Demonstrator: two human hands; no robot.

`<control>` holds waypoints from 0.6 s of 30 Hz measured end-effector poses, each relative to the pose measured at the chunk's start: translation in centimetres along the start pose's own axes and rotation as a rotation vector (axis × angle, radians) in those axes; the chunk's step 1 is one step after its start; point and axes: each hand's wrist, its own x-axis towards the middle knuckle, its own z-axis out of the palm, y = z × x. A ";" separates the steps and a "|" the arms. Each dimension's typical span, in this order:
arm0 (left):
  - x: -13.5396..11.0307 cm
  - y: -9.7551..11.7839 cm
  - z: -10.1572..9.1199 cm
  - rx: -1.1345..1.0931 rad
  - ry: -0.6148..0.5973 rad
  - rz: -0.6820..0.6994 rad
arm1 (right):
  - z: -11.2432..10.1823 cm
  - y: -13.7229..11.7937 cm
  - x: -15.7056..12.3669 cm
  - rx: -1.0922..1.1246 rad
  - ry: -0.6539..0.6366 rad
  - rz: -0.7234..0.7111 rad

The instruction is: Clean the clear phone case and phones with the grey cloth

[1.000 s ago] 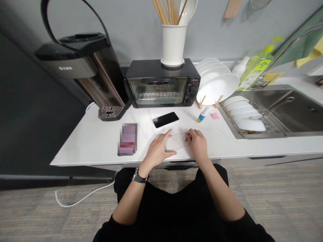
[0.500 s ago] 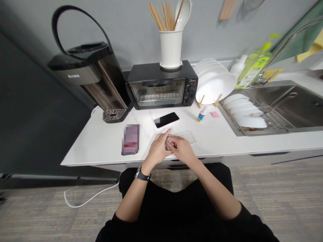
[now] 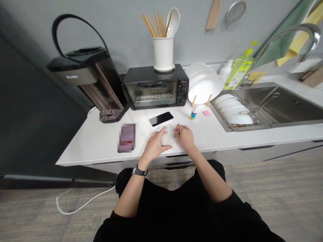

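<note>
On white counter (image 3: 96, 144), left hand (image 3: 153, 147) and right hand (image 3: 185, 137) grips clamped on clear case (image 3: 168, 138), smartphone (image 3: 161, 119) just beyond

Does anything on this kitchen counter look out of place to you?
One thing does: the white utensil cup stands on top of the black toaster oven. That looks like an odd spot, since an oven's top can get hot and the cup sits above the appliance rather than on the counter.

White marble-look countertop (image 3: 85, 144), lower middle | black toaster oven (image 3: 151, 87), back center | water dispenser drip tray (image 3: 109, 115), left | black smartphone (image 3: 161, 119), center | pixelated packet (image 3: 127, 137), left of center | clear plastic piece (image 3: 168, 138), front center | small dropper bottle (image 3: 193, 112) | pink sticky note (image 3: 207, 113) | white plates on wooden stand (image 3: 205, 89), right
</note>
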 end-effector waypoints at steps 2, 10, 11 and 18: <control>0.0 -0.2 0.1 -0.001 0.007 0.006 | 1.0 -1.6 -0.1 0.035 -0.035 -0.047; -0.5 0.3 0.1 0.015 0.024 -0.035 | 1.9 -4.5 -2.7 0.164 -0.171 -0.221; -0.5 0.3 0.1 0.012 0.022 -0.027 | 1.5 -4.0 -3.0 0.162 -0.175 -0.218; -0.4 0.1 0.2 0.022 0.021 -0.010 | -1.4 0.9 -2.5 0.048 -0.068 -0.077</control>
